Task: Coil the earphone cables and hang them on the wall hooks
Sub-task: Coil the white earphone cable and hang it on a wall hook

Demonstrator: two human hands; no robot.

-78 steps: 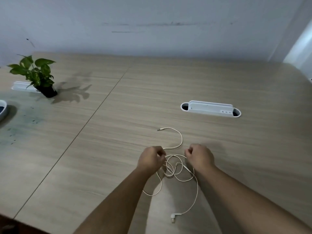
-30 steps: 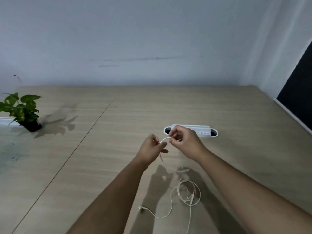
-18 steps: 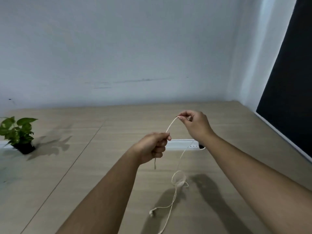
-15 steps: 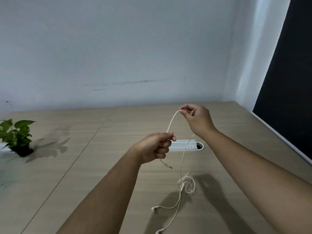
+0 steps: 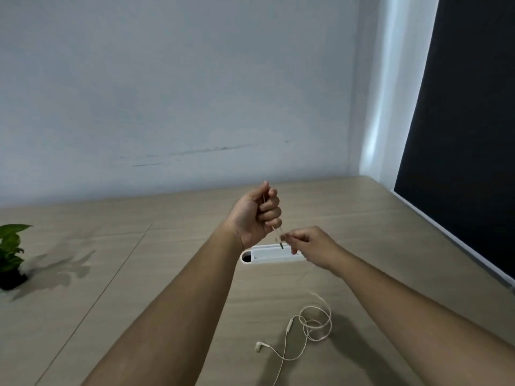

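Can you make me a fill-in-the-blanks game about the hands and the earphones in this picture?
1. The left hand is closed in a fist around the earphone cable, and it is held ____ than the right hand.
2. The loose loops of the cable lie on the wooden ____.
3. The white earbud rests on the table, touched by ____ hand.
4. The potted plant stands at the ____ edge of the picture.

Missing words: higher; table; neither; left
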